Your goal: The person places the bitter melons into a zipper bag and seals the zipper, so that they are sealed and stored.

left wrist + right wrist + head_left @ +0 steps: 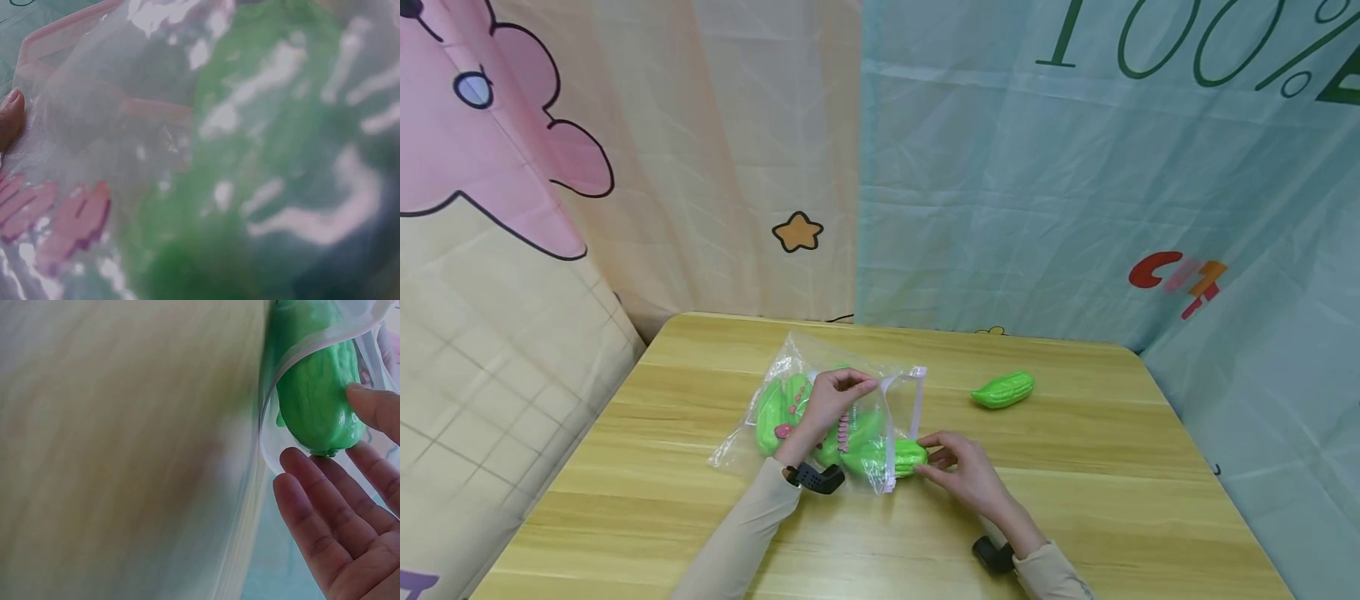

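A clear zip bag (pixel 741 442) with pink print lies on the table, with several green, ridged bitter melons (pixel 771 417) inside. My left hand (pixel 831 404) reaches over the bag and pinches the film near its mouth. In the left wrist view my thumb (pixel 11 119) lies against the film. One bitter melon (pixel 912 457) sticks out of the bag's mouth. My right hand (pixel 962 471) holds its blunt end, thumb on one side and fingertips at the tip. In the right wrist view the bag's rim (pixel 337 334) curves around this melon (pixel 322 406).
Another bitter melon (pixel 1003 390) lies loose on the wooden table (pixel 1075 467), right of the bag toward the back. Printed cloth curtains (pixel 970 208) hang behind and beside the table. Each wrist wears a dark strap camera (pixel 820 478).
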`<control>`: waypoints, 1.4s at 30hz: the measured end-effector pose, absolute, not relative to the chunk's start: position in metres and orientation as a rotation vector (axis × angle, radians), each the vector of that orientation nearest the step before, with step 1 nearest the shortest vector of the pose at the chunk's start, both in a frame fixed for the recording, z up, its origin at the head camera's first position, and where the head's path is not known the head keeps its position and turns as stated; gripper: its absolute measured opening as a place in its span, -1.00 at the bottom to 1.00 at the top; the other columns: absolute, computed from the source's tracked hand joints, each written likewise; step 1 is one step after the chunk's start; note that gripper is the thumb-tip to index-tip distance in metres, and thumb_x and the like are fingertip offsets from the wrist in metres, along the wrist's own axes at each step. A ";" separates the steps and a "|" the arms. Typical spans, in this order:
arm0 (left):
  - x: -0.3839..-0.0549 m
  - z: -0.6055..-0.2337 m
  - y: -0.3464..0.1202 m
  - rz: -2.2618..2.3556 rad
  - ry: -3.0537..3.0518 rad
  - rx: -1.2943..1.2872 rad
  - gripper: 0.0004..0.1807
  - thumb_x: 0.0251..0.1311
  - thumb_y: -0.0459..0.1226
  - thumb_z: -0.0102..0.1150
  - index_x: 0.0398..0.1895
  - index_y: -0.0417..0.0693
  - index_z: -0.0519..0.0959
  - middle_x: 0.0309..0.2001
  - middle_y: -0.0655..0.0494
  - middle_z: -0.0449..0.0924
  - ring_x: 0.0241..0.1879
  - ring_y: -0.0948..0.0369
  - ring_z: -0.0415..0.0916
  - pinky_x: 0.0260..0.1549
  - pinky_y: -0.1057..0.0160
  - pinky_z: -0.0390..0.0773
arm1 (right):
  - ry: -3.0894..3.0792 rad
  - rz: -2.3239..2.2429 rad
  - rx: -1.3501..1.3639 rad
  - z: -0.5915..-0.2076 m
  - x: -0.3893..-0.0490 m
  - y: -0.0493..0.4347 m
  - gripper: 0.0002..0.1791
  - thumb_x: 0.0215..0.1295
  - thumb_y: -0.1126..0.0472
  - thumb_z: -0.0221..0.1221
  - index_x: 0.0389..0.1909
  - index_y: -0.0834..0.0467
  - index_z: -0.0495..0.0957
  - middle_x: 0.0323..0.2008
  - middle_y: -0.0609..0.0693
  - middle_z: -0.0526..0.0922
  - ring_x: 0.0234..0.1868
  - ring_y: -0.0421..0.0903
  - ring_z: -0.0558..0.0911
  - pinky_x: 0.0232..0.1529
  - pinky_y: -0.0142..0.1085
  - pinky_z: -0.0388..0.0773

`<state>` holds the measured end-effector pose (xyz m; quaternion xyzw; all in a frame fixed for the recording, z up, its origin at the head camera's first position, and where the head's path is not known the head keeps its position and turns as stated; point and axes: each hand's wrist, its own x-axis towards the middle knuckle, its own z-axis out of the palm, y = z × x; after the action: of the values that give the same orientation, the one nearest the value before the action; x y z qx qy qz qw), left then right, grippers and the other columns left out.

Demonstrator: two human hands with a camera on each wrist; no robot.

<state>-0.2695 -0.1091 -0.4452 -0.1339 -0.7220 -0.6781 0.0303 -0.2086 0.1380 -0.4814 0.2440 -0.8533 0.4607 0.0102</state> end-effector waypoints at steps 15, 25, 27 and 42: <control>-0.271 -0.444 -0.110 -2.095 -2.202 -0.451 -0.80 0.17 -0.34 0.28 -0.29 -0.40 0.62 -0.34 -0.06 0.66 -0.35 0.26 0.50 -0.34 0.34 0.45 | -2.664 1.440 0.786 -0.482 -0.211 0.139 -0.63 0.09 0.30 0.37 -0.06 0.19 0.55 -0.13 0.05 0.64 -0.26 0.00 0.66 -0.27 -0.18 0.59; -0.282 -0.464 -0.110 -2.104 -2.189 -0.412 -0.78 0.14 -0.26 0.32 -0.31 -0.29 0.66 -0.36 0.05 0.66 -0.35 0.20 0.52 -0.35 0.33 0.46 | -2.672 1.448 0.766 -0.481 -0.211 0.139 -0.63 0.09 0.29 0.37 -0.05 0.18 0.55 -0.16 0.03 0.65 -0.23 -0.01 0.65 -0.25 -0.20 0.58; -0.287 -0.472 -0.110 -2.107 -2.176 -0.414 -0.78 0.12 -0.23 0.34 -0.32 -0.25 0.66 -0.37 0.07 0.66 -0.35 0.20 0.52 -0.36 0.33 0.46 | -2.671 1.449 0.772 -0.481 -0.211 0.139 -0.63 0.10 0.28 0.36 -0.05 0.18 0.55 -0.15 0.03 0.65 -0.23 -0.01 0.65 -0.24 -0.20 0.58; -0.285 -0.472 -0.111 -2.116 -2.170 -0.402 -0.80 0.12 -0.25 0.34 -0.32 -0.24 0.67 -0.37 0.07 0.66 -0.36 0.19 0.52 -0.38 0.34 0.46 | -2.630 1.406 0.809 -0.486 -0.211 0.141 -0.62 0.08 0.32 0.37 -0.05 0.24 0.53 -0.14 0.11 0.64 -0.25 0.05 0.66 -0.27 -0.22 0.59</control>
<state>-0.2847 -0.1105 -0.4717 -0.1314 -0.7091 -0.6915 0.0420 -0.2111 0.1408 -0.4862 0.2617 -0.8509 0.4548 0.0259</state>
